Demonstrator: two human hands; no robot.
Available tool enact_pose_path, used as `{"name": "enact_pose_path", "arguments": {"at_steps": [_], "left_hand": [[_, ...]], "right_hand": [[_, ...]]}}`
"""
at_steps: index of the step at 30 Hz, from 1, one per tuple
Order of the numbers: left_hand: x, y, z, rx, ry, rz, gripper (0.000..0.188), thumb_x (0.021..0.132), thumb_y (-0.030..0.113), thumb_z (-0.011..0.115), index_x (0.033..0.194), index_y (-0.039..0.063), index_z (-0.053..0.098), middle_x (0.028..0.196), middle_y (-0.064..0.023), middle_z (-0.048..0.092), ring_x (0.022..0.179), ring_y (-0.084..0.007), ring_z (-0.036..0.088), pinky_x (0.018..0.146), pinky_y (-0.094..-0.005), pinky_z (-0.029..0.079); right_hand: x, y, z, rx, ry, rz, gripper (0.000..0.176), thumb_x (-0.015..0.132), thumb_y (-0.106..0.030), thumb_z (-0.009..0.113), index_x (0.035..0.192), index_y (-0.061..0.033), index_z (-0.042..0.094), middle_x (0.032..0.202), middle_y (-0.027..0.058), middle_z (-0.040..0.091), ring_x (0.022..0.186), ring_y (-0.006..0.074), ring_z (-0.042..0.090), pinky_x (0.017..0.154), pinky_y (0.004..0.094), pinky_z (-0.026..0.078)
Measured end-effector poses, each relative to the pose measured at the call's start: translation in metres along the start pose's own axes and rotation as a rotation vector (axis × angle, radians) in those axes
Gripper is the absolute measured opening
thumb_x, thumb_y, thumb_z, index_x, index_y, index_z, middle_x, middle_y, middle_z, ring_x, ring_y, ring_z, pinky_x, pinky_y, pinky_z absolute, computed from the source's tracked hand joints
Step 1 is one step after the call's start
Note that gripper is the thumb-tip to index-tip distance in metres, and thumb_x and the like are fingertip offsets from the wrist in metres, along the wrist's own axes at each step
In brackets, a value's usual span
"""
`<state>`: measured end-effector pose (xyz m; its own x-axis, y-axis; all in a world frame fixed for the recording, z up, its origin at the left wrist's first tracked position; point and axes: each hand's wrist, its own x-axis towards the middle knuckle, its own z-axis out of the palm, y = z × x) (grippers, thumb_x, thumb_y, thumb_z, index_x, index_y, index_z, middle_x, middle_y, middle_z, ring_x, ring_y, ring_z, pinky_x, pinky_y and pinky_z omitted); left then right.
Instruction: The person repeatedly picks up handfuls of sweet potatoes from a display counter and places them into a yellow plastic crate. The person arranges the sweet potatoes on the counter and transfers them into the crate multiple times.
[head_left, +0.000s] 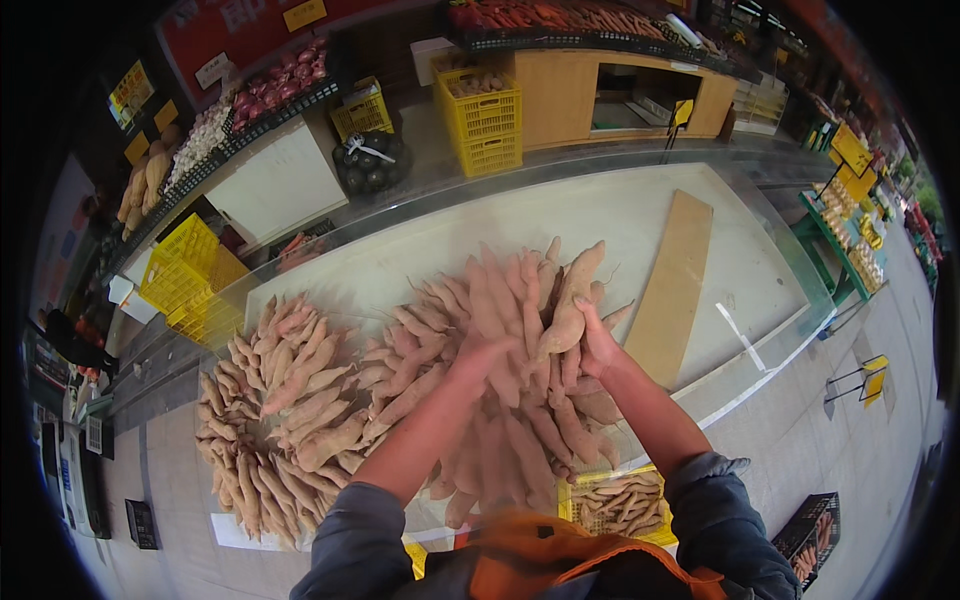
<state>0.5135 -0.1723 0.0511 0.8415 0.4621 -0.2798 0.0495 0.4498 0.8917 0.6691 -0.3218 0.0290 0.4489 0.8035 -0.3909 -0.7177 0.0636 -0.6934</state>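
Note:
My right hand (598, 341) grips the side of a large, knobbly sweet potato (574, 296) near the right edge of a tall heap. My left hand (486, 358), slightly blurred, lies against sweet potatoes at the heap's centre; its fingers are partly hidden, so I cannot tell if it grips one. Pinkish-tan sweet potatoes (525, 450) fan out below both hands toward my body. On the left, another spread of sweet potatoes (300, 375) covers that end of the pale display table (577, 206). The table has a clear raised guard (795, 262).
A flat brown board (675, 277) lies across the table right of the heap. Against the near edge stands a yellow crate (568, 504) of smaller sweet potatoes. Beyond are stacked yellow crates (480, 120) and a shelf of red onions (281, 82). A black crate (806, 536) sits at lower right.

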Motion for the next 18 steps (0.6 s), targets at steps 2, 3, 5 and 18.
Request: {"name": "enact_pose_path", "arguments": {"at_steps": [2, 3, 5, 18], "left_hand": [[0.024, 0.039, -0.038, -0.016, 0.012, -0.014, 0.060, 0.079, 0.002, 0.061, 0.134, 0.005, 0.037, 0.107, -0.0122, 0.059, 0.088, -0.0238, 0.063, 0.071, -0.0360, 0.055], [0.034, 0.053, -0.043, -0.050, 0.016, -0.015, 0.059, 0.080, 0.004, 0.061, 0.133, 0.004, 0.038, 0.106, -0.0122, 0.059, 0.088, -0.0237, 0.063, 0.072, -0.0364, 0.055], [0.072, 0.063, -0.088, -0.013, 0.080, -0.099, 0.054, 0.080, 0.008, 0.062, 0.130, 0.003, 0.042, 0.108, -0.0128, 0.059, 0.087, -0.0243, 0.063, 0.073, -0.0366, 0.054], [0.205, -0.012, -0.234, 0.801, 0.373, -0.249, 0.082, 0.080, 0.050, 0.062, 0.136, -0.006, 0.043, 0.125, -0.0217, 0.057, 0.114, -0.0278, 0.055, 0.097, -0.0366, 0.042]], "right_hand": [[0.069, -0.007, 0.040, -0.043, -0.037, 0.066, 0.077, 0.087, -0.060, 0.052, 0.137, -0.0029, 0.039, 0.131, 0.0176, 0.050, 0.116, 0.0303, 0.052, 0.097, 0.0409, 0.044], [0.096, -0.012, 0.045, -0.066, -0.068, 0.117, 0.077, 0.087, -0.061, 0.051, 0.136, -0.0026, 0.041, 0.131, 0.0175, 0.050, 0.115, 0.0302, 0.051, 0.097, 0.0404, 0.044], [0.146, -0.013, 0.072, -0.113, -0.115, 0.146, 0.076, 0.087, -0.062, 0.049, 0.136, -0.0033, 0.043, 0.131, 0.0172, 0.051, 0.117, 0.0303, 0.050, 0.099, 0.0407, 0.042], [0.274, -0.004, 0.056, -1.224, 0.136, -0.113, 0.037, 0.077, -0.034, 0.062, 0.093, -0.0011, 0.068, 0.077, 0.0136, 0.067, 0.080, 0.0257, 0.064, 0.070, 0.0350, 0.049]]}}
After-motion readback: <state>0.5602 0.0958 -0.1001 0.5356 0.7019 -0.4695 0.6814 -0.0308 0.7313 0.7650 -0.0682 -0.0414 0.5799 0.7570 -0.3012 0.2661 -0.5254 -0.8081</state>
